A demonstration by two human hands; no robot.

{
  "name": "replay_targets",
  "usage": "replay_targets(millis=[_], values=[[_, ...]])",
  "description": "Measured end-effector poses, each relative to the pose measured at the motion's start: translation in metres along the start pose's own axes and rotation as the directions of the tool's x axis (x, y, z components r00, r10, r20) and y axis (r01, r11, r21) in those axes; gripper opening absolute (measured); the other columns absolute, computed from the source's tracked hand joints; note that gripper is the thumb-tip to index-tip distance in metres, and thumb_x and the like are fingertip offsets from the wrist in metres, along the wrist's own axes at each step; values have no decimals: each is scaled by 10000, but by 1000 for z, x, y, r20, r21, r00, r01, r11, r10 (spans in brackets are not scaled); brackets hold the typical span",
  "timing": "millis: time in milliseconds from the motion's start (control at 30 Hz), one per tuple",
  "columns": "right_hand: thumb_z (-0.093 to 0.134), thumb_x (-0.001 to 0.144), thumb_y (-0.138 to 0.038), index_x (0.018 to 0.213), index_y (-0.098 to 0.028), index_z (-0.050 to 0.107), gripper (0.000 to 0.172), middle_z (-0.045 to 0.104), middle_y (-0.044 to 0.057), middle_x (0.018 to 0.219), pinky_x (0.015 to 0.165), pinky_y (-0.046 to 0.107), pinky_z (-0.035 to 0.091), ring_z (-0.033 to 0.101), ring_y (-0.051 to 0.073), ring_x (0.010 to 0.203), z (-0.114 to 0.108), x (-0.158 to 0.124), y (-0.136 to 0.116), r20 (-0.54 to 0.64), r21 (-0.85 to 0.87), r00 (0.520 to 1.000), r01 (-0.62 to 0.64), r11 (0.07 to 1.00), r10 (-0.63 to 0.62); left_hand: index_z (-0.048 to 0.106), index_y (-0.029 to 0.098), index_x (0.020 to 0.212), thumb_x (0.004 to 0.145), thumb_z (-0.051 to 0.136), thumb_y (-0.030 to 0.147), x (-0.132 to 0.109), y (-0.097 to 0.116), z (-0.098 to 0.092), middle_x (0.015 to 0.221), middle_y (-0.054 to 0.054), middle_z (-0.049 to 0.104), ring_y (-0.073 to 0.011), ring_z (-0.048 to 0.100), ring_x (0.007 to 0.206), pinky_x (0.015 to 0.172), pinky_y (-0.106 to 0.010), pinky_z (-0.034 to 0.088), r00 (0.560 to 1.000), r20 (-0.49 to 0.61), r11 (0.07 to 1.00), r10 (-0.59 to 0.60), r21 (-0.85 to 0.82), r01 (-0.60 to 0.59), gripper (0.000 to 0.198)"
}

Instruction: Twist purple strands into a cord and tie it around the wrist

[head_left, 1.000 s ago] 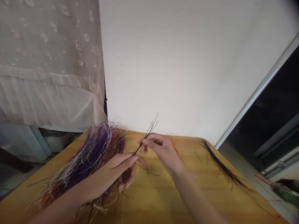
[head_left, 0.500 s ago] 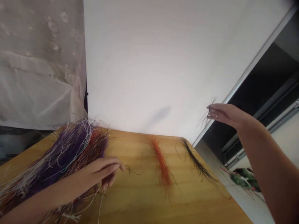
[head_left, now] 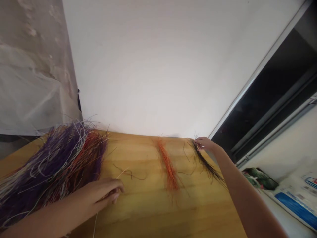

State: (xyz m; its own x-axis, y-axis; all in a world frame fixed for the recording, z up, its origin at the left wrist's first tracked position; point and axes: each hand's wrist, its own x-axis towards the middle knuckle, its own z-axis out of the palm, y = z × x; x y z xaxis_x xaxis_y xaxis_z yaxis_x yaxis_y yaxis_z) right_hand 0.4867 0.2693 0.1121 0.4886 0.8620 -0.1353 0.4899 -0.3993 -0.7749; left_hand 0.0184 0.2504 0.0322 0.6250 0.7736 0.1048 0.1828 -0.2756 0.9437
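Observation:
My left hand [head_left: 109, 191] is closed, its fingers curled round a thin pale strand [head_left: 95, 220] that hangs below it. It is beside a large mixed heap of fibre strands [head_left: 66, 152] in purple, white, red and brown. At the far right of the table, my right hand [head_left: 204, 144] pinches dark strands at the upper end of a black strand bundle [head_left: 209, 168]. Between the hands lies an orange strand bundle [head_left: 168, 167]. A few loose dark strands [head_left: 131, 173] rest near my left fingers.
The wooden table [head_left: 146, 211] meets a white wall [head_left: 148, 72] at its far edge. A pale sheet [head_left: 29, 96] hangs at left. Beyond the right edge are a green item [head_left: 262, 178] and a white and blue package [head_left: 297, 205].
My right hand has come down and left from the air beside the wall to the black bundle, with its dark strands. My left hand stays near the heap; the view has shifted.

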Motion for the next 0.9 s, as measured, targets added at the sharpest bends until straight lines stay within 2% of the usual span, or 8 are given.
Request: replay_targets(millis=[100,200,300,400,500,633,800,900], values=[[567,944,-298,1177,-171,588,266,611,87,1193,831,404,549,633,205,985,0,8,4,56,-6,997,-57,998,58,726,327,950,914,529,362,0,0,-2,850,0,698,-202,637,803,755,-256,452,984,180,947,-2,317,-56,203],[560,948,-297,1166,-176,595,251,613,88,1192,834,397,548,633,199,981,2,11,6,74,15,996,-53,998,51,739,303,936,886,542,406,1,8,0,926,-42,719,-242,670,864,751,-270,499,982,142,909,124,380,-170,227],[557,950,-297,1154,-177,599,241,618,85,1178,824,388,551,636,193,965,2,9,5,58,59,998,-1,998,-2,739,292,989,888,536,378,5,29,12,1061,-62,717,-278,661,976,807,-311,518,956,113,849,270,441,-292,242],[569,944,-300,1143,-159,598,246,631,79,1137,795,381,558,644,190,934,0,2,0,-6,115,996,93,989,-93,673,222,1136,929,442,261,21,59,34,1147,-96,677,-289,611,1080,954,-418,471,944,260,802,204,509,-313,312],[567,946,-302,1102,-147,609,224,647,65,1067,747,350,564,651,169,866,-2,-10,-5,-94,170,976,209,963,-195,575,156,1273,964,391,259,50,82,64,1255,-142,609,-297,547,1178,1033,-475,409,929,354,821,109,495,-285,374],[569,946,-290,977,-132,625,171,655,23,898,648,285,555,634,121,713,-4,-30,-12,-212,226,926,357,906,-312,377,83,1427,962,423,277,98,90,104,1467,-205,401,-305,370,1363,1130,-457,296,930,361,853,63,464,-238,506],[572,916,-185,731,-135,617,197,543,-53,570,590,250,535,537,79,512,-10,-64,-32,-326,264,835,531,806,-443,351,64,1428,956,474,276,140,91,140,1522,-218,300,-311,260,1422,1150,-505,219,927,373,891,40,407,-202,533],[561,879,-160,695,-157,632,197,548,-44,549,600,254,544,521,79,497,-13,-87,-46,-373,266,772,620,738,-514,371,118,1417,959,475,340,148,101,157,1484,-187,376,-302,340,1380,1111,-511,276,932,359,929,50,326,-176,519]])
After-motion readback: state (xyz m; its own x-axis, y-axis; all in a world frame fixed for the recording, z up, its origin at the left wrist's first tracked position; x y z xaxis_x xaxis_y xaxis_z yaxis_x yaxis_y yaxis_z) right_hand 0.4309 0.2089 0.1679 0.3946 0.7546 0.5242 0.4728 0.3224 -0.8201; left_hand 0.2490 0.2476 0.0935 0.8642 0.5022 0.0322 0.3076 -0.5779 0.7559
